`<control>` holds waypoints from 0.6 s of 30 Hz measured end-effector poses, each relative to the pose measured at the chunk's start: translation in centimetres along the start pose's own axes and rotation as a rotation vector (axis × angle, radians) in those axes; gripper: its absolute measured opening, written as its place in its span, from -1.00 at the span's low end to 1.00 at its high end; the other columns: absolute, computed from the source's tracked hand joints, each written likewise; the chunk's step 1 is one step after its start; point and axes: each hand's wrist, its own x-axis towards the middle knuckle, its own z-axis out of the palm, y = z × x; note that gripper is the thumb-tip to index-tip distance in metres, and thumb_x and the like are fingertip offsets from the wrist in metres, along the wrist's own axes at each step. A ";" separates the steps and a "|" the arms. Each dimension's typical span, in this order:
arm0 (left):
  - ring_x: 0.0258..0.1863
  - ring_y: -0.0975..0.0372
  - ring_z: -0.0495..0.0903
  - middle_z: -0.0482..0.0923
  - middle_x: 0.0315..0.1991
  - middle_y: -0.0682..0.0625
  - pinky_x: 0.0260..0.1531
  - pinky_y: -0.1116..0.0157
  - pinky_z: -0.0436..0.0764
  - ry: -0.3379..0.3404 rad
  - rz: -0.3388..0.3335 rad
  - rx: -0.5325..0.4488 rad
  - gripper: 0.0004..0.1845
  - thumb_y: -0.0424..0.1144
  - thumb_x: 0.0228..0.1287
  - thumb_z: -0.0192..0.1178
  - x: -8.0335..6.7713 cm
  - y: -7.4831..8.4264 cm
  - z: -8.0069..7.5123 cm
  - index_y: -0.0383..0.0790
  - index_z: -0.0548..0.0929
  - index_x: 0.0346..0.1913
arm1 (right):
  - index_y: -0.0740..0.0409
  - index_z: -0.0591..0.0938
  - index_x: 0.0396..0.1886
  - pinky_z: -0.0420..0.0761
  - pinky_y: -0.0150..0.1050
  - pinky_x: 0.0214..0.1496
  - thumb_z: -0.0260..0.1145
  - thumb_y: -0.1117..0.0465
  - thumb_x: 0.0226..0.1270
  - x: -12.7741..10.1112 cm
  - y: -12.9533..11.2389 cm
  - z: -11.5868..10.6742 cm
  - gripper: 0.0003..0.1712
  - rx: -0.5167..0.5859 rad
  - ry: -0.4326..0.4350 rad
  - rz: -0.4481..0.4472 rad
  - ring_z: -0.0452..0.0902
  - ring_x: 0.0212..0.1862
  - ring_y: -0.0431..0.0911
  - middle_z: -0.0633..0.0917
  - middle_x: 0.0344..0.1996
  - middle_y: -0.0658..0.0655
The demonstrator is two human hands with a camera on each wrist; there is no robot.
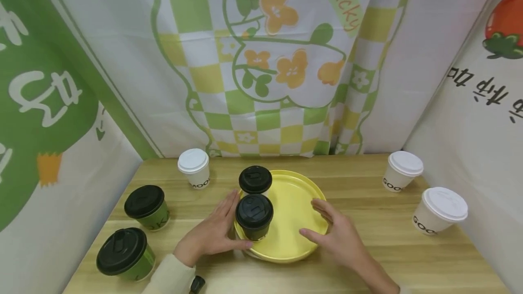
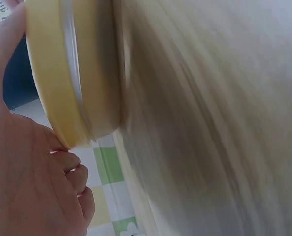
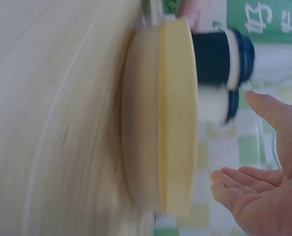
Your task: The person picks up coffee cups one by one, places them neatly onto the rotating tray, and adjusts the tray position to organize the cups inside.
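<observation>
A round yellow tray (image 1: 292, 221) stands on the wooden table, with a paler layer under its rim in the wrist views. On its left part sit two paper cups: a dark cup with a black lid (image 1: 254, 217) in front and a white-bodied cup with a black lid (image 1: 255, 180) behind. My left hand (image 1: 216, 230) is at the tray's left edge, thumb and fingers spread around the dark cup's side; in the left wrist view its fingers meet the rim (image 2: 49, 88). Over the tray's right side my right hand (image 1: 339, 235) holds nothing, thumb and fingers apart.
Two green cups with black lids (image 1: 148, 208) (image 1: 126, 253) stand at the left. A white lidded cup (image 1: 194, 169) is at the back left; two more white cups (image 1: 402, 171) (image 1: 437, 212) are at the right. A patterned cloth (image 1: 278, 80) hangs behind the table.
</observation>
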 end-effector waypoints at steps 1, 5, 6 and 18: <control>0.72 -0.20 -0.10 -0.25 0.74 -0.34 0.65 -0.22 0.15 -0.003 -0.002 0.001 0.46 0.50 0.14 0.35 0.1 -0.1 0.0 -0.39 -0.22 0.70 | 0.22 0.47 0.50 0.50 0.03 0.50 0.67 -0.10 0.15 -0.4 0.3 -0.9 0.01 -0.020 0.019 0.012 0.53 0.47 0.20 0.58 0.44 0.26; 0.72 -0.20 -0.08 -0.24 0.73 -0.35 0.64 -0.22 0.15 -0.007 -0.013 -0.001 0.42 0.49 0.18 0.32 0.0 -0.4 -0.5 -0.41 -0.18 0.70 | 0.23 0.44 0.52 0.51 -0.06 0.46 0.63 -0.17 0.19 -2.3 1.7 -4.0 0.04 -0.094 0.082 0.070 0.52 0.46 0.25 0.57 0.44 0.31; 0.72 -0.20 -0.08 -0.24 0.73 -0.35 0.65 -0.22 0.15 -0.008 -0.023 -0.004 0.40 0.48 0.20 0.32 -0.1 -0.5 -0.7 -0.41 -0.16 0.70 | 0.21 0.43 0.54 0.53 -0.13 0.45 0.61 -0.19 0.20 -2.9 2.1 -4.7 0.05 -0.112 0.091 0.098 0.52 0.45 0.24 0.56 0.45 0.31; 0.72 -0.21 -0.11 -0.28 0.72 -0.37 0.66 -0.23 0.09 0.027 -0.057 0.030 0.30 0.46 0.34 0.19 -1.6 0.3 -1.1 -0.46 -0.15 0.68 | 0.39 0.05 0.68 0.43 0.39 0.44 0.29 -0.44 0.41 -7.2 9.3 -13.5 0.28 -0.286 0.033 0.515 0.23 0.55 0.46 0.29 0.57 0.48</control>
